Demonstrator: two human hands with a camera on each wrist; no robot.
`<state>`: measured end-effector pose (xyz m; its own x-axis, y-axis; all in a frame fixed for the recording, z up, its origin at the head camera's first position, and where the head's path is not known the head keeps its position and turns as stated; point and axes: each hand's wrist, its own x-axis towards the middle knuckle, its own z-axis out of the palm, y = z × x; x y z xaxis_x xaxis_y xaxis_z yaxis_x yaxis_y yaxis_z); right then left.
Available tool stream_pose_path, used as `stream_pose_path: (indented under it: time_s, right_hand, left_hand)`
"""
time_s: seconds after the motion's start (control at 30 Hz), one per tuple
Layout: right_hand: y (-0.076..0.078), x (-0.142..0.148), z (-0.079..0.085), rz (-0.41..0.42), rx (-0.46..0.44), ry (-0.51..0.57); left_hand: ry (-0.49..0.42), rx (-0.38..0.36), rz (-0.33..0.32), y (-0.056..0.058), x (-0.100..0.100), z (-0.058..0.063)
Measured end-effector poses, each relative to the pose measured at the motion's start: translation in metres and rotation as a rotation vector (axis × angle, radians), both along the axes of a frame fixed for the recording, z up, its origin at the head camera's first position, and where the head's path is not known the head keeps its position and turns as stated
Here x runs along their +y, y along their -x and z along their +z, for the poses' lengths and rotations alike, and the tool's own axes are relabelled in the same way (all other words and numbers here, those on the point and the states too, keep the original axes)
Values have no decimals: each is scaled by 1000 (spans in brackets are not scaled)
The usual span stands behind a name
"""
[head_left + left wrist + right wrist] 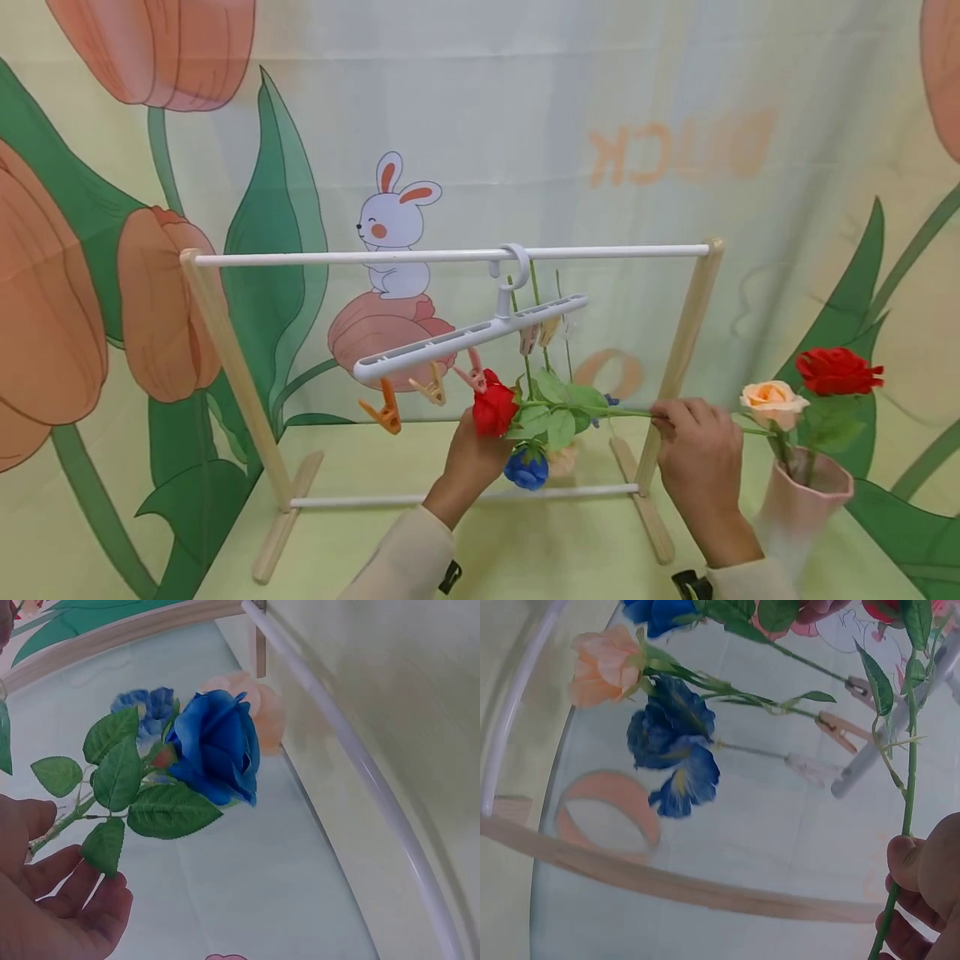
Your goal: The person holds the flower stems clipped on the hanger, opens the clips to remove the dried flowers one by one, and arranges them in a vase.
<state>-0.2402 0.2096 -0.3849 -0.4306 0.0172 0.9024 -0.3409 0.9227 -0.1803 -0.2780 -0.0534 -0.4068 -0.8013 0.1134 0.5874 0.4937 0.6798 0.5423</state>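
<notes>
The person wears long sleeves in a pale cream, plain in colour. In the head view the left sleeve point(408, 558) lies between six and seven o'clock, the right sleeve point(756, 580) between four and five. Each cuff stops around the wrist, leaving the left hand point(480, 457) and right hand point(701, 450) bare. A small black fitting point(450, 577) — its exact make too small to tell — sits on the three o'clock side of the left cuff. A larger black piece point(692, 585), like a strap or clip, shows at nine o'clock from the right cuff.
</notes>
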Motion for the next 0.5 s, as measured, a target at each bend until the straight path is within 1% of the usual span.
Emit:
stream_pose_path:
  time_s: [0.03, 0.07, 0.1, 0.13, 0.23, 0.27, 0.3, 0.33, 0.37, 0.43, 0.5]
  right_hand:
    - [-1, 3, 1, -4, 0, 5]
    - [-2, 6, 1, -8, 0, 11]
    - [-3, 9, 2, -13, 1, 17]
    - [-4, 12, 3, -21, 3, 22]
    - [-8, 22, 5, -38, -3, 55]
    - [-9, 26, 6, -46, -2, 65]
    - [-10, 28, 7, -51, -2, 77]
    - [-11, 31, 7, -58, -6, 87]
    - [-13, 33, 8, -64, -10, 99]
    - [-15, 38, 10, -75, -22, 122]
    - [-17, 42, 12, -87, -36, 167]
  left_hand:
    - [-60, -35, -16, 2, 1, 1]
    - [-80, -55, -26, 4, 2, 1]
    - [-66, -54, -19, 7, 4, 2]
    - [-53, -40, -18, 9, 5, 3]
    - [3, 58, -7, 18, 12, 7]
    - [0, 80, -2, 20, 14, 9]
    - [-14, 81, 5, 22, 16, 11]
    - [-38, 65, 4, 23, 17, 14]
    - [-66, 30, 6, 25, 19, 16]
    - [-139, -78, 14, 26, 22, 20]
    - [-205, -191, 21, 27, 25, 23]
